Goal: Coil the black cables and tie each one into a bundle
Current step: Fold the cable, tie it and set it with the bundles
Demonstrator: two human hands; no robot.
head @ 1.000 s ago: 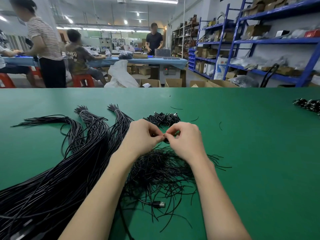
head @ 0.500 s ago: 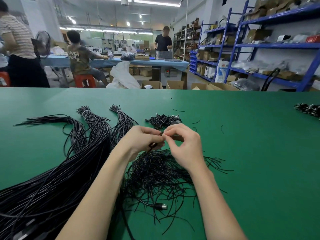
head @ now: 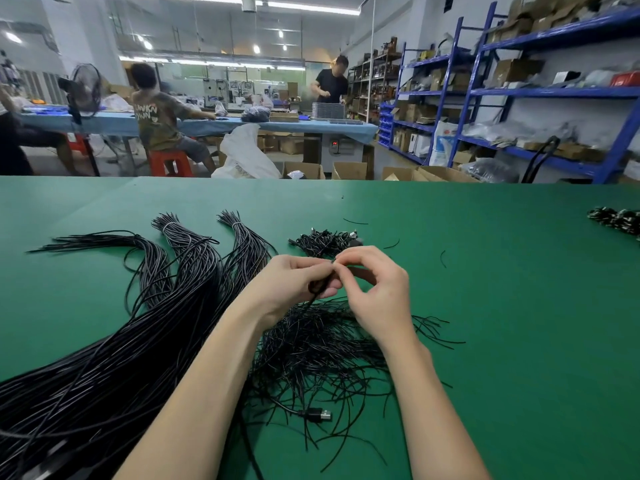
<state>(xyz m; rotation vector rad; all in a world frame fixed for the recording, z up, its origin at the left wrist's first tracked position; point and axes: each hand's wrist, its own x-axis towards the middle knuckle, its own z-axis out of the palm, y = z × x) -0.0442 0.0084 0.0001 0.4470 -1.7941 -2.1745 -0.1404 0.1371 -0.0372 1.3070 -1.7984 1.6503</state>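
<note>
Since a second ago our hands have lifted slightly and the right one has swung over the left. Our left hand (head: 294,285) curls round a small black cable coil (head: 317,287), keeping its loops from springing apart, while our right hand (head: 372,289) pinches a thin tie (head: 335,264) at the coil's top, probably twisting it shut. We work just above the loose ties (head: 325,351) so the next is within reach. Uncoiled cables (head: 114,358) fan across the green worktop (head: 502,306) on our left; finished bundles (head: 323,241) lie just beyond our hands.
</note>
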